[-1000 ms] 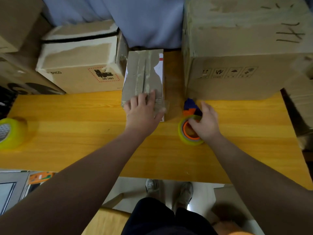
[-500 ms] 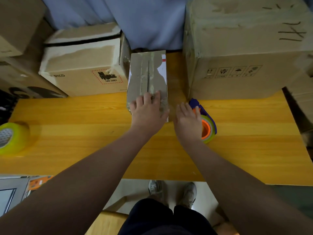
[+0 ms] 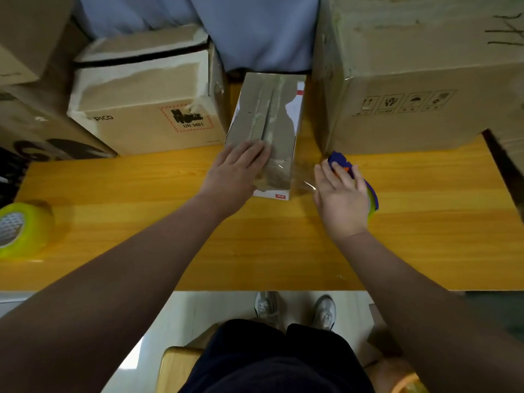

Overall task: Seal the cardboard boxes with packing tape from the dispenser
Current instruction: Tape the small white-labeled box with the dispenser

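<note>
Left box (image 3: 141,89), near face: "PICO" printed at left. Right of it, a label w/ red hatched border (image 3: 189,119): black pictogram, "UN 3481" under it. Big right box (image 3: 425,58), near face: row of 4 handling pictograms (image 3: 402,103), incl. up arrows & umbrella, no words. Its top, far right: black pen strokes (image 3: 504,29), illegible. Small center box (image 3: 280,131): tiny red logo (image 3: 280,196) on near white edge, too small to read.
</note>
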The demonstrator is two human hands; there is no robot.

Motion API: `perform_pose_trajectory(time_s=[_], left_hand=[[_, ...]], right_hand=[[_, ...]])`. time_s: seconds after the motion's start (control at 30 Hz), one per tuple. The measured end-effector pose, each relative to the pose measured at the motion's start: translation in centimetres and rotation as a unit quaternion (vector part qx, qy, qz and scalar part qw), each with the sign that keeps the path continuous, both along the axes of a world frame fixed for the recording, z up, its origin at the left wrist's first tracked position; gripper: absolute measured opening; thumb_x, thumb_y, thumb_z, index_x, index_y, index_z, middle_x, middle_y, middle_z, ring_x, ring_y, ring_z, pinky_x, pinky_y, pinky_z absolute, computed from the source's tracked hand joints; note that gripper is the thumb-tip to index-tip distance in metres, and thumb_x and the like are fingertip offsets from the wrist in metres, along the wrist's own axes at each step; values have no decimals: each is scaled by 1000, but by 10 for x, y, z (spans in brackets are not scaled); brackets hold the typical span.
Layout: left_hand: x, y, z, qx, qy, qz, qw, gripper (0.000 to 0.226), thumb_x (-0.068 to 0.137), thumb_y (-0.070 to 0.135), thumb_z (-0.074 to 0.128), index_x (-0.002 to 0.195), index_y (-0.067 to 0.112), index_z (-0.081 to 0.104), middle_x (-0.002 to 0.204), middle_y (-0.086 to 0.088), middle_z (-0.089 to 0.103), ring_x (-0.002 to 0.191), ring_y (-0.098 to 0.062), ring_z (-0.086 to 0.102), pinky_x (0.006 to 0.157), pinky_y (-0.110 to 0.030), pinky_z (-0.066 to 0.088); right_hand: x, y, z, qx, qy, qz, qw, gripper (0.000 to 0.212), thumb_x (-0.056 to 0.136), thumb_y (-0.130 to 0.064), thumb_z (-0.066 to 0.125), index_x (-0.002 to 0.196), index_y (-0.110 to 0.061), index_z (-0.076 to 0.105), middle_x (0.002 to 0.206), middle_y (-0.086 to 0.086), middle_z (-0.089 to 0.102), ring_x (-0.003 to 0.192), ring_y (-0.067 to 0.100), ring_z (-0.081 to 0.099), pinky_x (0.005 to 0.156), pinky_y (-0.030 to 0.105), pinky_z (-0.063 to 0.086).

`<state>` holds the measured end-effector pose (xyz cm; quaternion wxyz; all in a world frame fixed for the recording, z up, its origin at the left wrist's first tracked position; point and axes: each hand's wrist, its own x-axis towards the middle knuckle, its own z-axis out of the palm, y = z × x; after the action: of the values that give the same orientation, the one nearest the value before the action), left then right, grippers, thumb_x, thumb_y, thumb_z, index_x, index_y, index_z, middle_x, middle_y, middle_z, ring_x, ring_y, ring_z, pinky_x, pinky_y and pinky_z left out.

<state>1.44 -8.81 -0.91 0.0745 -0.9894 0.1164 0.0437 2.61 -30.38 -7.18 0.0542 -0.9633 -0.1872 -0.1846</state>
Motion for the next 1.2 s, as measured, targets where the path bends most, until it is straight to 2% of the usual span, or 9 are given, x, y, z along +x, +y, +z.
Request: perform_pose_trajectory(time_s=[0.1,0.2,0.3,0.47,0.57,0.8,0.97,1.07,1.2], left_hand=[[4,11,-5,-15,12,-13,1000,73,99,21,44,152,23,-7,161,5,-3,147,-14,-6,119,-32,-4],[6,18,-6,-30,2,-30,999,73,98,6,38,151,25,-9,160,7,-4,147,-12,-4,120,-30,-1],[7,24,-11,-60,-14,-45,997,70,98,5,36,151,25,-5,160,7,-1,147,-10,-2,119,-27,-2],[6,45,-19,-91,-24,-59,994,68,99,3,40,152,23,1,160,6,1,143,-6,-3,115,-23,-5],[9,48,-22,-101,-40,-71,992,67,97,1,44,152,20,10,159,2,11,144,-9,5,116,-24,-2],[10,49,-30,-112,-61,-74,989,63,98,0,42,152,18,14,159,0,14,146,-14,11,118,-26,1],[9,47,-29,-121,-69,-72,988,61,99,1,39,151,17,14,159,-1,14,147,-15,10,117,-26,-1],[8,46,-28,-122,-82,-74,986,61,98,1,38,152,17,13,159,0,12,147,-15,9,116,-25,-3],[8,44,-29,-127,-85,-67,986,60,98,2,39,151,17,16,159,0,15,146,-15,11,116,-25,-2]], right_hand=[[0,-6,2,-8,-39,21,999,44,92,-23,35,122,-6,63,123,10,65,117,28,59,110,46,25],[1,-11,4,-21,-72,29,997,42,93,-21,36,122,-7,63,123,8,65,116,28,60,108,44,22],[0,-6,2,-23,-53,3,998,45,92,-22,33,122,-6,63,121,10,66,114,29,61,106,43,22],[-15,20,-13,36,10,-52,998,47,88,-22,34,118,-4,66,115,11,69,108,28,64,101,42,41],[-21,37,-17,73,36,-70,994,48,86,-21,34,116,-3,67,115,12,69,106,29,65,99,44,44],[-26,60,-28,152,88,-127,976,49,88,-24,35,123,-5,63,120,9,67,111,28,62,102,41,35],[-32,73,-40,213,120,-151,958,42,86,-4,58,128,-9,60,125,8,64,119,27,58,108,42,27],[-38,76,-41,257,157,-181,936,45,90,-3,55,133,-13,56,131,5,60,128,22,51,113,38,19],[-37,83,-37,252,181,-183,933,48,92,-5,53,139,-13,48,136,6,56,134,22,42,117,37,13]])
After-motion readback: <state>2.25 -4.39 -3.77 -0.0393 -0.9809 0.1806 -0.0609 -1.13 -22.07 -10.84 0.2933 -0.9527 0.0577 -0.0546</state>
